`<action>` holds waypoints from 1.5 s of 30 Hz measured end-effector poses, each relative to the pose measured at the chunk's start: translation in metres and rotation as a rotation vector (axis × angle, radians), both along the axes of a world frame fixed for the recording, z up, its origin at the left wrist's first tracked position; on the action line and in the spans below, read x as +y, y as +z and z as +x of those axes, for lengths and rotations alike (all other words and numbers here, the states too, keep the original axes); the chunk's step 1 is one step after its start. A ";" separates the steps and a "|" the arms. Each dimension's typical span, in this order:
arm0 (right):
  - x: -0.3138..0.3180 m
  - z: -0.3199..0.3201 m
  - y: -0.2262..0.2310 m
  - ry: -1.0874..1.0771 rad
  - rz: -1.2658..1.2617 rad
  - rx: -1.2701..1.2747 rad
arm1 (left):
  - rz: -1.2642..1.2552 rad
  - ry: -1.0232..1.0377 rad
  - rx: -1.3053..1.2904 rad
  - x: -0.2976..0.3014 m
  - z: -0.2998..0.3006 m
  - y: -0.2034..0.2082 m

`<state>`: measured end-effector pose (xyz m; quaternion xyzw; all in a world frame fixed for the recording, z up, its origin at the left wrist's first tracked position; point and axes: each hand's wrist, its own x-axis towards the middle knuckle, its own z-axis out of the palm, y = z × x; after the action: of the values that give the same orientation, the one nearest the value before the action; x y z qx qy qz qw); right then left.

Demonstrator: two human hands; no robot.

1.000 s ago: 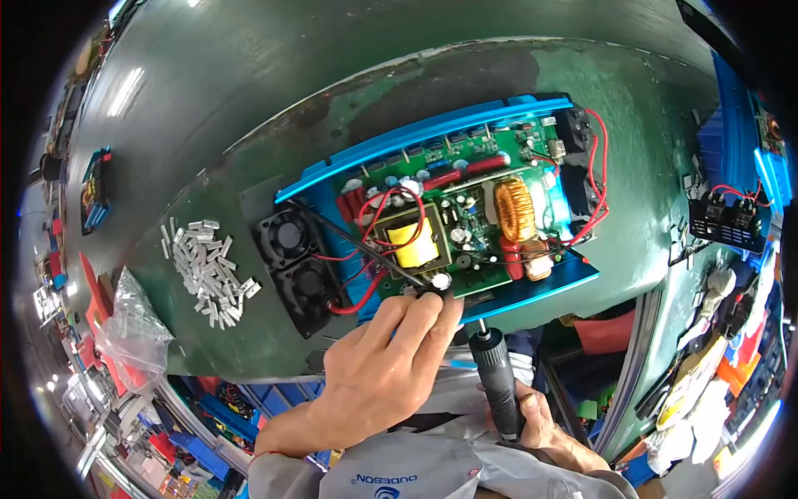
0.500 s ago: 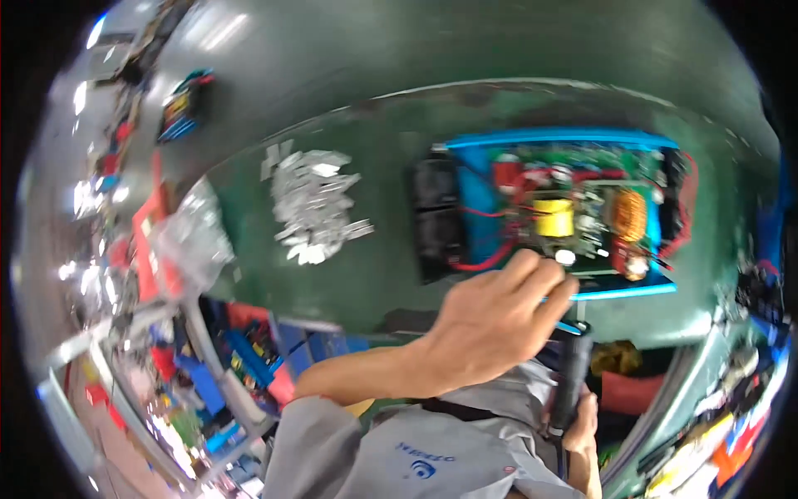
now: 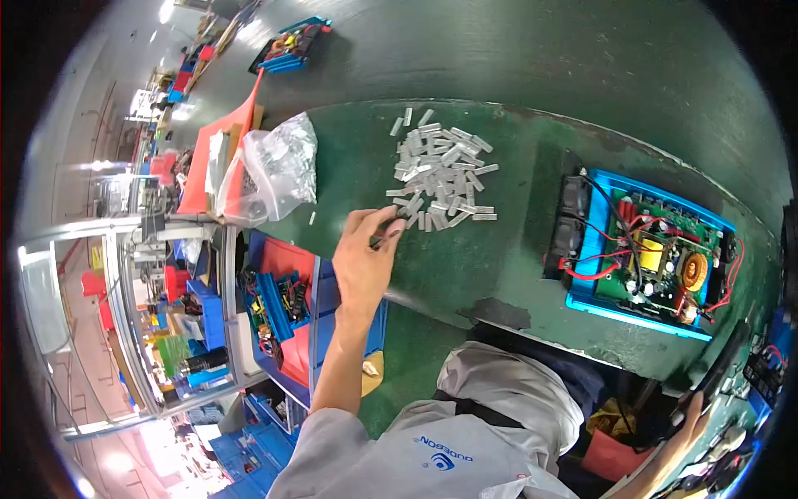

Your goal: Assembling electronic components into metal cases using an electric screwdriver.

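Observation:
My left hand [image 3: 364, 258] is at the near-left edge of a pile of small silvery-grey strips [image 3: 440, 166] on the green tabletop. Its thumb and forefinger curl toward each other beside the nearest pieces; what lies between them, if anything, is too small to make out. Off to the right, my right hand [image 3: 688, 422] is wrapped round a long black handheld tool, looking like an electric screwdriver [image 3: 725, 359], held slanted by the table edge. Left of that tool lies an open blue metal case [image 3: 644, 320] with a circuit board, a yellow transformer [image 3: 650, 255], a copper-coloured coil [image 3: 694, 272] and black fans [image 3: 570, 218].
A clear plastic bag [image 3: 287, 166] lies left of the pile, against a red folder-like sheet [image 3: 218, 158]. Another open blue unit [image 3: 291, 46] stands at the far left. Below the table's left side, bins [image 3: 283, 312] hold more blue cases. Tools and cables crowd the right edge.
My left hand has moved left from the blue case to the strips. My right hand has swung outward to the right with the black tool. The view has shifted.

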<state>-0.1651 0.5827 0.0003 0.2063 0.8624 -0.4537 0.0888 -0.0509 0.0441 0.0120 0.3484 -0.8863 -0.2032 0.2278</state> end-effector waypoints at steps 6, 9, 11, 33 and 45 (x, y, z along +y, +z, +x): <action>-0.023 -0.066 0.016 0.285 0.600 0.327 | -0.102 -0.033 0.024 -0.004 0.009 -0.012; -0.061 -0.054 0.033 0.303 0.577 0.645 | 0.009 -0.053 0.058 -0.005 0.005 -0.012; -0.089 -0.034 0.035 0.321 0.345 0.708 | -0.026 -0.108 0.053 0.006 -0.003 -0.010; -0.173 0.012 0.033 0.459 -0.490 0.293 | 1.271 -0.731 0.172 0.151 -0.075 0.027; -0.173 0.006 0.028 0.397 -0.512 0.306 | 1.316 -0.640 0.200 0.164 -0.082 0.038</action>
<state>-0.1587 0.4097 0.0279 -0.0645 0.7473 -0.6547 0.0937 -0.1332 0.2078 0.0500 0.1172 -0.6144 -0.7800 -0.0188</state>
